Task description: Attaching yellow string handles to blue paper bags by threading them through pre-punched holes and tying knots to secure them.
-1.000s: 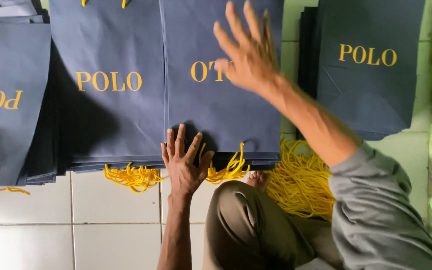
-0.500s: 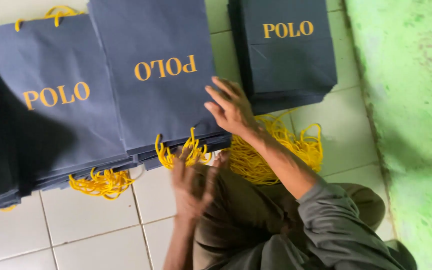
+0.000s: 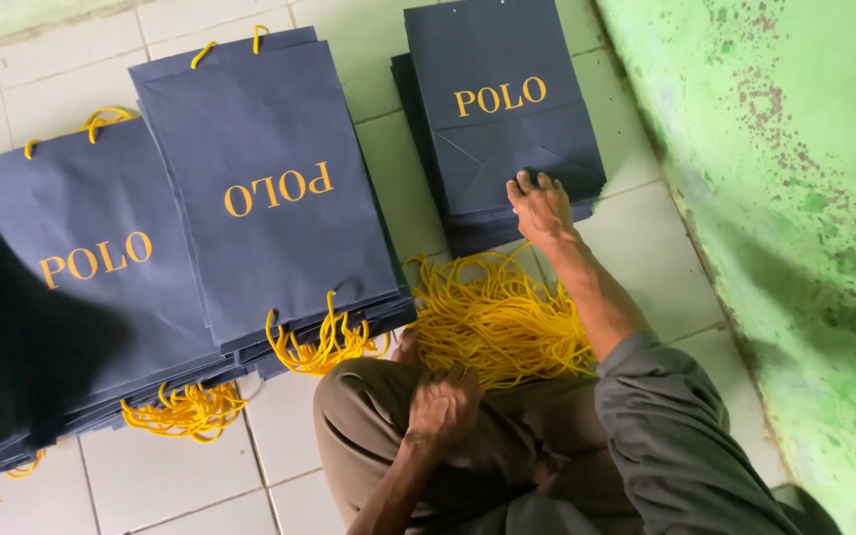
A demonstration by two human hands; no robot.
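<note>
I sit on a tiled floor among navy paper bags with yellow lettering. My right hand (image 3: 541, 206) reaches forward and lies on the near edge of the top bag of the right-hand stack (image 3: 492, 59); its fingertips rest on the paper and the thumb is hidden. My left hand (image 3: 443, 404) is curled on my knee, at the near edge of a loose pile of yellow cords (image 3: 497, 317). Whether it holds a cord is unclear.
Two more stacks of navy bags with yellow cord handles lie to the left: the middle stack (image 3: 279, 129) and the left stack (image 3: 42, 327). A rough green wall (image 3: 795, 228) runs along the right side. White floor tiles (image 3: 180, 476) show near my knee.
My right hand has swung from the middle stack over to the right-hand stack. My left hand has drawn back from the bags' edge onto my knee. The view has shifted right.
</note>
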